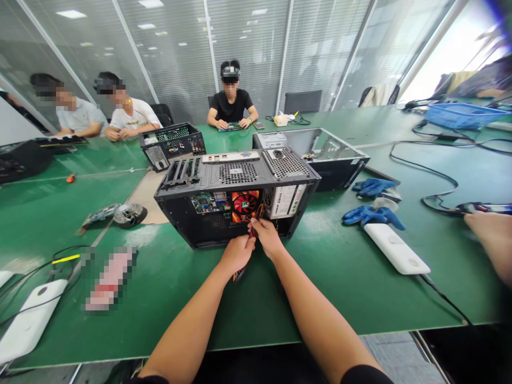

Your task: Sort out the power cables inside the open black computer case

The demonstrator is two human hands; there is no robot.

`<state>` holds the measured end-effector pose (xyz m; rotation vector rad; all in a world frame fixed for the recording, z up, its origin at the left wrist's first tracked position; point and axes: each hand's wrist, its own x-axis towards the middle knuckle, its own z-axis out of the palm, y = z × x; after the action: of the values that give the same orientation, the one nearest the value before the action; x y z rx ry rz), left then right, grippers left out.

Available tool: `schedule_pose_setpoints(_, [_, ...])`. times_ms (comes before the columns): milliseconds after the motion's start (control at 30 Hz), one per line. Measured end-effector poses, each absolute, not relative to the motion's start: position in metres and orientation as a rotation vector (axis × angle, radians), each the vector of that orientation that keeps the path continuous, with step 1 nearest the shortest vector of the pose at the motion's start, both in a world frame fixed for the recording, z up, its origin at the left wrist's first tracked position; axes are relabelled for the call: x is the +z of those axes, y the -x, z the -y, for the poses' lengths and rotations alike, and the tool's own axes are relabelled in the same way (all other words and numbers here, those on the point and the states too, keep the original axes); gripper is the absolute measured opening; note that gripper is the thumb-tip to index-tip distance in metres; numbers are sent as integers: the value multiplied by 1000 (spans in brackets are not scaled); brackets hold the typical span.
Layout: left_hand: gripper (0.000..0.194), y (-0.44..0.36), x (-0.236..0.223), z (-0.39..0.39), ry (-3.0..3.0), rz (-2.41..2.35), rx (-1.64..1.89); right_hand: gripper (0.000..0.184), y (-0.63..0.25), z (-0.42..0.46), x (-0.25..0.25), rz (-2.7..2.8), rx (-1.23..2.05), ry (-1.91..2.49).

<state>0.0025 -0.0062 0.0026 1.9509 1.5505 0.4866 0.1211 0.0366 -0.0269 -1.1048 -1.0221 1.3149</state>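
Standing rear panel up on the counter [168, 277], the black computer case [238, 186] turns its open side to the person, probably for easy reach. The left hand [239, 250] closes around multicoloured cables [239, 275]; the right hand [267, 236] pinches them, seemingly for control. Inside show a red-and-yellow fan [245, 205] and labelled power supply [286, 201].

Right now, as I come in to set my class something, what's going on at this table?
A person's left hand and right hand are together on a bunch of coloured wires at the open side of a computer case. Inside, a red fan and a power supply are in place. Across the table, a co-worker in black has both hands at a circuit board.
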Motion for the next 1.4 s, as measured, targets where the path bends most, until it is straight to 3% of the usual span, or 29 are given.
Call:
schedule_pose_setpoints(200, [33, -6, 2, 10, -2072, -1789, 334, 38, -119, -35, -25, 1016, 1278, 1120])
schedule_pose_setpoints(633, [40, -1, -5, 4, -1488, -1309, 576, 41, -121, -36, -29, 1031, 1266, 1114])
schedule_pose_setpoints(1100, [32, -6, 1, 9, -2037, -1715, 374, 39, -120, -37, -29, 1050, 1243, 1158])
schedule_pose_setpoints(1400, [39, -2, -2, 4, -1470, -1313, 589, 39, -121, -36, -28, 1028, 1261, 1130])
